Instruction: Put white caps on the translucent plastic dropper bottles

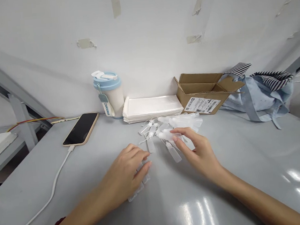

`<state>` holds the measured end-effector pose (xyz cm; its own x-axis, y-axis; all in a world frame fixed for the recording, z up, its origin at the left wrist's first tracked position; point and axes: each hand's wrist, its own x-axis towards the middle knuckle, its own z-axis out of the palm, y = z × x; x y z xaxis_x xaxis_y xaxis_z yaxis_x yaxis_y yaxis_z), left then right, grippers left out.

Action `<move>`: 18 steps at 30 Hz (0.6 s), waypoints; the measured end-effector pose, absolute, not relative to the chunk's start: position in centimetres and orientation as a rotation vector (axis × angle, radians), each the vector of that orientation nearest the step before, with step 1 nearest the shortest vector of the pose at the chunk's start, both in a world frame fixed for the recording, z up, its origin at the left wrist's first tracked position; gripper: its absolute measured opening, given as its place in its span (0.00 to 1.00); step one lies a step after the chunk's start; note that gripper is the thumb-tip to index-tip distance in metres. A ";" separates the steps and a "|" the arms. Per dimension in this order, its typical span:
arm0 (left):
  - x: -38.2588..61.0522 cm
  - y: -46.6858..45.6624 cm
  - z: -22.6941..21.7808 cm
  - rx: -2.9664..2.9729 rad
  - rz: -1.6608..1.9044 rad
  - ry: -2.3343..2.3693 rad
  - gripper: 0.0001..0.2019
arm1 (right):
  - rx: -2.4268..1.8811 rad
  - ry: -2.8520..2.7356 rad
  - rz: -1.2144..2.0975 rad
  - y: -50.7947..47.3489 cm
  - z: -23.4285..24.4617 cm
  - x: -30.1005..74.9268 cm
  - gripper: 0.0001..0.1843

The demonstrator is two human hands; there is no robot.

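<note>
A loose pile of small translucent plastic bottles (174, 154) with white caps and thin white strings lies mid-table. At the pile's front, my right hand (199, 150) pinches one translucent bottle (165, 135) between thumb and index finger. My left hand (126, 170) is left of the pile, palm down, with curved fingers and a gap between thumb and fingertips. Under and beside its thumb, several more translucent bottles (139, 188) lie in a slanted row on the table. The palm hides part of that row.
Behind the pile lie stacked white padded envelopes (152, 107). An open cardboard box (201, 94) and a light blue cloth bag (259, 96) stand at right. A blue-lidded cup (114, 98) is back left, near a phone (81, 129) with a white charging cable (55, 185). Grey table (238, 195).
</note>
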<state>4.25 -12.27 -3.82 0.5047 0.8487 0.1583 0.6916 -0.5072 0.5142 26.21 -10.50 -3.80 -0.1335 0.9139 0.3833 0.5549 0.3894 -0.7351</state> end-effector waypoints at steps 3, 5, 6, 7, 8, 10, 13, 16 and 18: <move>4.2 -12.2 -3.3 2.114 0.709 1.504 0.14 | -1.265 -1.751 0.742 -10.7 -3.5 26.1 0.10; 4.1 -12.2 -2.8 2.021 0.790 1.595 0.17 | -1.256 -1.745 0.810 -10.8 -3.4 26.1 0.09; 4.1 -12.2 -2.6 2.018 0.826 1.608 0.18 | -1.255 -1.744 0.831 -10.9 -3.4 26.0 0.09; 4.0 -12.2 -2.5 2.037 0.859 1.599 0.17 | -1.256 -1.745 0.849 -11.0 -3.4 26.0 0.09; 4.0 -12.3 -2.4 2.078 0.890 1.566 0.16 | -1.257 -1.744 0.863 -11.1 -3.4 25.9 0.09; 3.9 -12.3 -2.4 2.186 0.925 1.471 0.12 | -1.251 -1.736 0.887 -11.2 -3.4 25.9 0.09; 4.0 -12.3 -2.6 2.314 0.932 1.372 0.10 | -1.239 -1.702 0.930 -11.2 -3.3 25.9 0.09; 4.1 -12.3 -2.9 2.306 0.948 1.377 0.08 | -1.232 -1.668 0.996 -11.1 -3.2 26.0 0.10; 4.2 -12.3 -2.9 2.285 0.958 1.362 0.07 | -1.221 -1.661 1.034 -11.1 -3.0 26.0 0.10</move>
<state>4.16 -12.34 -2.93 0.3229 0.8643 0.3856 0.6550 -0.4982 0.5681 26.02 -11.09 -3.05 -0.2024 0.9696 0.1378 0.3042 0.1960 -0.9322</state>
